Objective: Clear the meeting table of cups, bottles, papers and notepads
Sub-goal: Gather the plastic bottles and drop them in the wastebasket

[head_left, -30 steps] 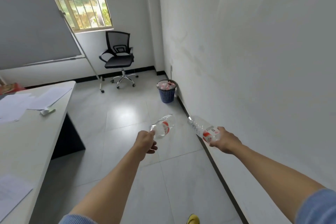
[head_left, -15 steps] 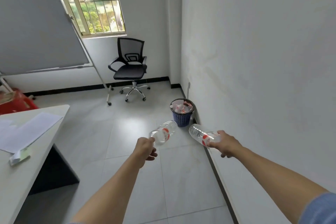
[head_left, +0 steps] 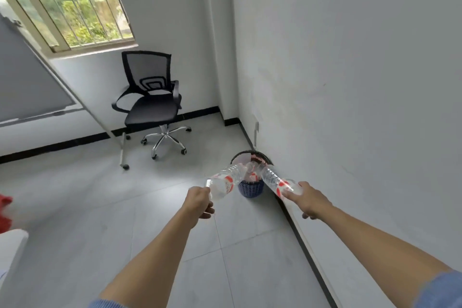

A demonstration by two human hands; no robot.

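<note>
Each of my hands holds a clear plastic bottle with a red and white label. My left hand (head_left: 198, 204) grips the base of the left bottle (head_left: 226, 181), whose neck points up and right over the bin. My right hand (head_left: 308, 201) grips the base of the right bottle (head_left: 276, 180), whose neck points up and left over the same bin. The blue waste basket (head_left: 250, 189) stands on the floor against the right wall, with crumpled paper and litter inside it. Both bottle necks overlap its rim in the picture.
A black mesh office chair (head_left: 151, 104) on castors stands under the window at the back. A whiteboard on a wheeled stand (head_left: 32, 82) leans in from the left. The white table's corner (head_left: 11, 245) shows at the lower left, with something red (head_left: 5, 210) behind it.
I have walked towards the corner, and the basket is now much closer. Both bottles have moved from short of the basket to over its rim. The table with papers has slid out of view.
</note>
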